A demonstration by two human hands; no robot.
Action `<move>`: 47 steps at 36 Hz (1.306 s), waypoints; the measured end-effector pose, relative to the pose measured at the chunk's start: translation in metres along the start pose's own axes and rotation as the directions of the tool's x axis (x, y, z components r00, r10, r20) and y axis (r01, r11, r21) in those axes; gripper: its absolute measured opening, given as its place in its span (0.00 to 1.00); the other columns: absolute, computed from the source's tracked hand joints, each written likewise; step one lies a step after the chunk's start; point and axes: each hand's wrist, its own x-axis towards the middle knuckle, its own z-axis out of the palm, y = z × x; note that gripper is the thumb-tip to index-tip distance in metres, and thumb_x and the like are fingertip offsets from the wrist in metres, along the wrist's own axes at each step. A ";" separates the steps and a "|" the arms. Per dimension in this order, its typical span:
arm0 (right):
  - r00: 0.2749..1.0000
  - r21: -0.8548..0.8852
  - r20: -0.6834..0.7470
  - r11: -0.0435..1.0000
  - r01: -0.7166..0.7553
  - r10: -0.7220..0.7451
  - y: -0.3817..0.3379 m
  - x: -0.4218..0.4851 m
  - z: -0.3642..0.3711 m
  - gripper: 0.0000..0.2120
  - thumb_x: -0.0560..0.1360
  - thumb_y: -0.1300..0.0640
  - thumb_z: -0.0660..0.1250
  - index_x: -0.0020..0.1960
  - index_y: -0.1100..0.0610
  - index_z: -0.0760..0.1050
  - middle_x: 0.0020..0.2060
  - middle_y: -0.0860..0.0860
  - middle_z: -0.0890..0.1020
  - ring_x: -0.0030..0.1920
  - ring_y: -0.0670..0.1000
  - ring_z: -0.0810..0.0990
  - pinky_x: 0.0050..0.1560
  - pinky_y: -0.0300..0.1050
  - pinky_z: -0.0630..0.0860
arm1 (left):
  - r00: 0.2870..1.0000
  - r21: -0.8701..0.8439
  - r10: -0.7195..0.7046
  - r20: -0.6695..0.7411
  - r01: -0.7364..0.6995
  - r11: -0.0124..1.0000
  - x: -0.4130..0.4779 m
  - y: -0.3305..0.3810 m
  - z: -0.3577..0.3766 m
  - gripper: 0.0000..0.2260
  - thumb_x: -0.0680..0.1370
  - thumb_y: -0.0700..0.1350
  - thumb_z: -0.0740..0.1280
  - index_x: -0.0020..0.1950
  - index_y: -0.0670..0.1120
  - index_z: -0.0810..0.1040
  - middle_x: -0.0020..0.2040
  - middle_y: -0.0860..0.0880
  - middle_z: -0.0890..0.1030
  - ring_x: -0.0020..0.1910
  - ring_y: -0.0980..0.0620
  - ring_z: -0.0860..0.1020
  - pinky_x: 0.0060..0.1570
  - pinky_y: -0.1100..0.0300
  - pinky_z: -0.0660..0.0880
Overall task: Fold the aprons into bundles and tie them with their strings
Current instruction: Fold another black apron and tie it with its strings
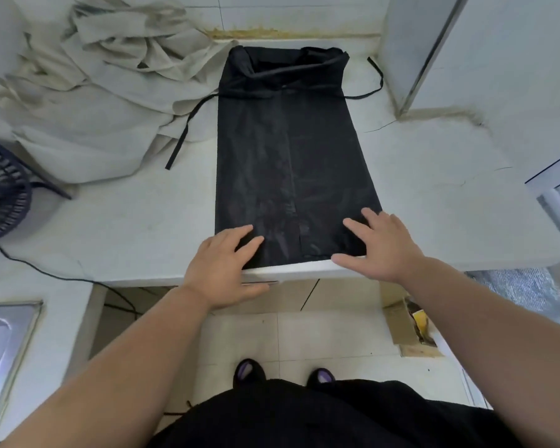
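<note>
Pressing flat-fingered, left hand and right hand pin the black apron (limp, slippery-looking); pinch its six-o'clock corners.

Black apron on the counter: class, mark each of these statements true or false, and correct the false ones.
1. The apron lies folded into a long strip on the counter. True.
2. The left hand and right hand rest with straight fingers on its near end. True.
3. The strings are already tied round a bundle. False: no bundle is made, and their ends lie loose, one out to each side.
4. A heap of pale cloth lies right of the apron. False: it lies to the left.
5. A dark fan shows at the far left. True.
</note>
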 end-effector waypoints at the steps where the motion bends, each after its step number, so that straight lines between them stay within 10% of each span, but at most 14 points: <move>1: 0.999 0.028 0.024 0.999 0.027 -0.028 -0.002 0.000 0.001 0.42 0.68 0.25 0.51 0.76 0.44 0.51 0.76 0.52 0.52 0.74 0.56 0.54 0.73 0.50 0.53 | 0.998 0.041 -0.013 0.055 0.010 0.999 -0.001 0.004 0.003 0.38 0.73 0.70 0.56 0.78 0.52 0.55 0.77 0.50 0.56 0.75 0.47 0.57 0.73 0.51 0.55; 9: 0.972 -0.222 -0.001 0.948 0.228 -0.234 -0.013 -0.013 0.014 0.31 0.76 0.41 0.59 0.75 0.46 0.54 0.73 0.50 0.59 0.66 0.53 0.69 0.63 0.47 0.62 | 0.995 0.138 -0.099 -0.024 0.101 0.985 -0.010 0.015 -0.007 0.21 0.77 0.54 0.61 0.69 0.51 0.69 0.68 0.53 0.72 0.64 0.49 0.71 0.65 0.57 0.61; 15: 0.968 0.016 -0.021 0.968 0.252 -0.252 -0.016 -0.013 0.004 0.18 0.81 0.47 0.54 0.68 0.46 0.71 0.66 0.46 0.71 0.62 0.49 0.72 0.65 0.45 0.64 | 0.984 -0.219 -0.175 0.017 0.174 0.960 -0.005 0.009 -0.020 0.12 0.80 0.49 0.60 0.60 0.52 0.80 0.57 0.53 0.77 0.58 0.53 0.74 0.55 0.57 0.73; 20: 0.979 0.192 0.100 0.969 0.155 -0.176 -0.012 -0.003 -0.016 0.15 0.81 0.47 0.54 0.42 0.52 0.73 0.41 0.48 0.76 0.46 0.52 0.75 0.48 0.47 0.73 | 0.941 -0.460 -0.217 0.258 0.317 0.829 0.005 -0.003 -0.040 0.10 0.82 0.47 0.60 0.42 0.50 0.76 0.38 0.52 0.74 0.42 0.51 0.72 0.39 0.64 0.67; 26: 0.990 0.206 0.124 0.978 0.034 -0.061 -0.011 0.011 -0.020 0.12 0.82 0.51 0.52 0.46 0.56 0.68 0.41 0.50 0.74 0.45 0.55 0.73 0.45 0.48 0.70 | 0.929 -0.497 -0.314 0.197 0.371 0.785 0.019 -0.019 -0.037 0.11 0.82 0.44 0.60 0.59 0.43 0.77 0.54 0.46 0.79 0.54 0.46 0.75 0.56 0.57 0.70; 31: 0.995 0.157 0.092 0.987 -0.038 0.024 -0.010 0.020 -0.016 0.14 0.82 0.49 0.52 0.46 0.58 0.68 0.39 0.51 0.74 0.42 0.55 0.74 0.41 0.48 0.70 | 0.924 -0.506 -0.369 0.098 0.365 0.782 0.021 -0.029 -0.023 0.06 0.81 0.46 0.61 0.46 0.48 0.75 0.40 0.51 0.77 0.43 0.48 0.74 0.38 0.62 0.66; 47: 0.980 0.170 0.173 0.977 -0.128 0.099 -0.006 0.041 -0.021 0.13 0.82 0.48 0.53 0.45 0.56 0.67 0.37 0.49 0.71 0.45 0.54 0.72 0.45 0.45 0.68 | 0.961 -0.470 -0.207 0.181 0.269 0.840 0.043 -0.053 -0.030 0.06 0.82 0.47 0.59 0.49 0.48 0.74 0.40 0.53 0.75 0.38 0.54 0.71 0.35 0.65 0.65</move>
